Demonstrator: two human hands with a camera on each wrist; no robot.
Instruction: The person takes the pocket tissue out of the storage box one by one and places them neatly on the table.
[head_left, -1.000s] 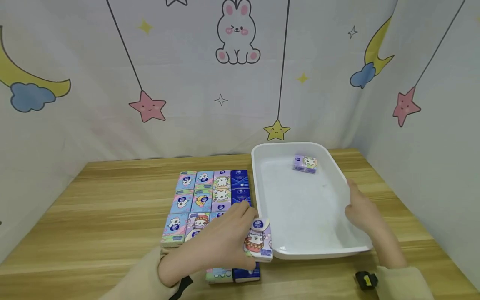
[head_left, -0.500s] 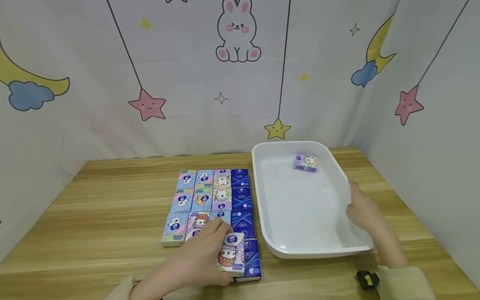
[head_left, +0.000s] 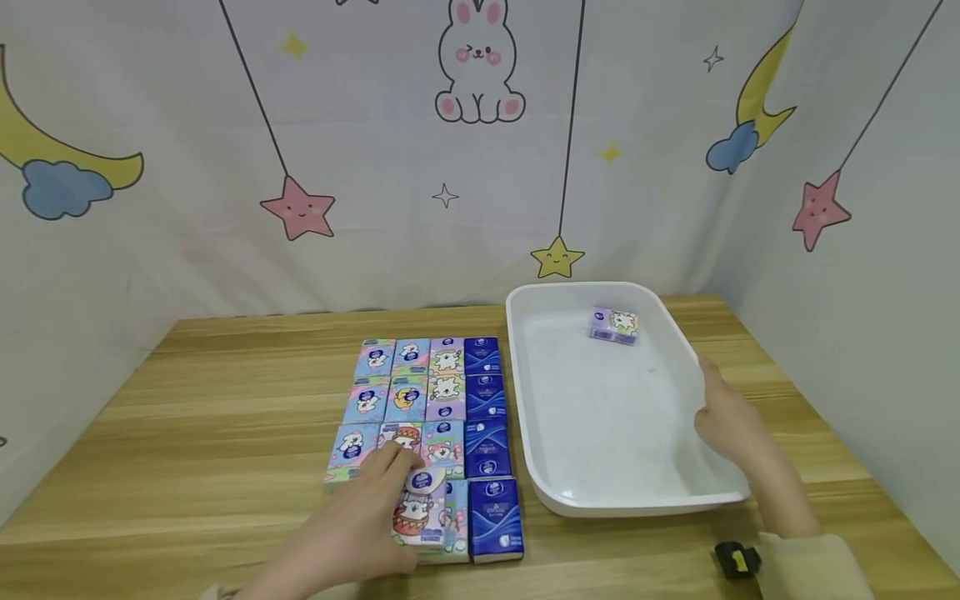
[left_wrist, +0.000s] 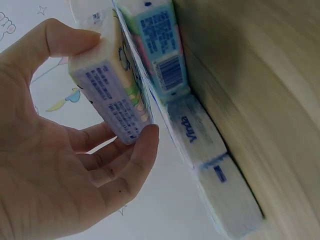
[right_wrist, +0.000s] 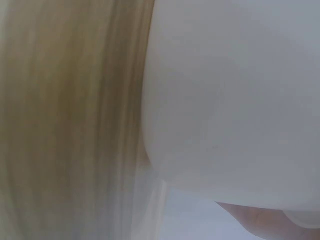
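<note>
My left hand (head_left: 352, 517) grips a tissue pack (head_left: 420, 508) printed with a white character in a red drum. The left wrist view shows the thumb on one end of this tissue pack (left_wrist: 107, 95) and fingers on the other. It sits at the front left of a block of tissue packs (head_left: 407, 400) laid in rows, beside a light-blue pack (head_left: 457, 521). A small gap to the packs under it cannot be judged. Over on the right, my right hand (head_left: 731, 425) holds the side rim of a white tray (head_left: 555, 500); some of its fingers are hidden.
One purple tissue pack (head_left: 613, 325) lies in the tray's far right corner. Dark-blue packs (head_left: 495, 518) form the block's right column, close to the tray. A printed curtain (head_left: 375, 275) stands behind the wooden table (head_left: 210, 417). A black strap piece (head_left: 737, 560) is at the right wrist.
My left hand has carried the drum-printed tissue pack leftwards, from beside the tray across the front of the block, uncovering dark-blue and light-blue packs. The right hand stays on the tray rim.
</note>
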